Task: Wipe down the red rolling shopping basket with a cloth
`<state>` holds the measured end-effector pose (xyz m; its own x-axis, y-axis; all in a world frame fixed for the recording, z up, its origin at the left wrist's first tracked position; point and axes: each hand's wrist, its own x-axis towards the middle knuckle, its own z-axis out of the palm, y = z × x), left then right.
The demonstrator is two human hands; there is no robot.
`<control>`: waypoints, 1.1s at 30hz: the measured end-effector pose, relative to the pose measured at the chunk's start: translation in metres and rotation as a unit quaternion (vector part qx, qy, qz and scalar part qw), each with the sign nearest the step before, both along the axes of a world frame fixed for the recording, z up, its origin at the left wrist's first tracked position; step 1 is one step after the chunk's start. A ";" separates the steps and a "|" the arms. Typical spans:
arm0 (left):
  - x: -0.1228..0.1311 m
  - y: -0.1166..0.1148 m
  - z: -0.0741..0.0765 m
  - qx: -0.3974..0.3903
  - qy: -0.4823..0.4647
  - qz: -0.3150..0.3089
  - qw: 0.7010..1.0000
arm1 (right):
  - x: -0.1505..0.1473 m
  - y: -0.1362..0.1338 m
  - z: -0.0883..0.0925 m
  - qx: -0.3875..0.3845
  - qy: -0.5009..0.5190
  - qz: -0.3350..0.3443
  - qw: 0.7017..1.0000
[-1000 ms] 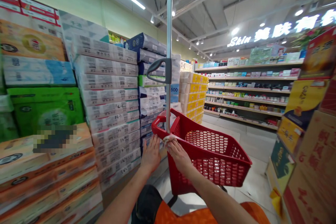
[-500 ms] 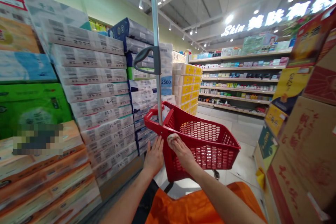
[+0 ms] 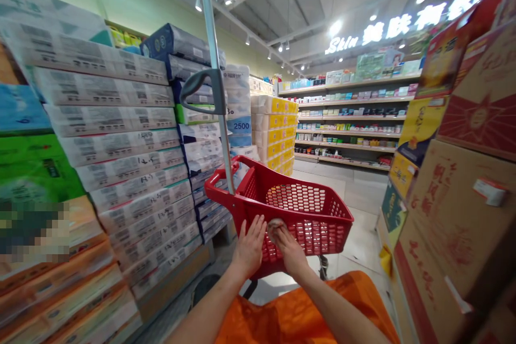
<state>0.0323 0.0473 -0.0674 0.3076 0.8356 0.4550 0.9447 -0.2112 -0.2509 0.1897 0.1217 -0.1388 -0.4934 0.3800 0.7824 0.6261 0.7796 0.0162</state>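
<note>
A red plastic shopping basket cart (image 3: 318, 228) stands in front of me, with holes in its walls and a tall metal pole (image 3: 213, 32) carrying a grey handle (image 3: 220, 94). My left hand (image 3: 249, 247) lies with outstretched fingers against the near side of the basket. Just right of it, my right hand (image 3: 288, 244) presses a small crumpled, greyish cloth (image 3: 276, 224) to the same wall, above the middle of the side. The cloth is partly covered by the fingers.
Tall stacks of white paper packs (image 3: 133, 145) rise on the left. Cardboard boxes (image 3: 463, 209) are piled on the right. Farther back stand yellow-and-white packs (image 3: 278, 129) and stocked shelves (image 3: 350, 118). A wheel (image 3: 323, 266) shows under the basket.
My right hand and the cloth have moved lower and to the right along the basket's side. My left hand has shifted right onto the wall. The view has turned a little right.
</note>
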 end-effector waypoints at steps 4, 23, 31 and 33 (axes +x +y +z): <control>0.013 0.005 -0.003 -0.025 -0.001 -0.021 0.999 | 0.017 -0.010 0.004 0.021 0.023 0.014 0.999; 0.083 0.026 0.000 -0.114 0.021 -0.089 0.989 | 0.100 0.012 0.002 0.034 0.085 -0.099 0.991; 0.107 0.027 -0.003 -0.132 0.050 -0.122 0.982 | 0.130 0.006 -0.034 -0.006 0.118 -0.094 0.989; 0.110 0.026 -0.001 -0.139 0.054 -0.117 0.982 | 0.144 0.006 -0.018 -0.002 0.179 -0.106 0.978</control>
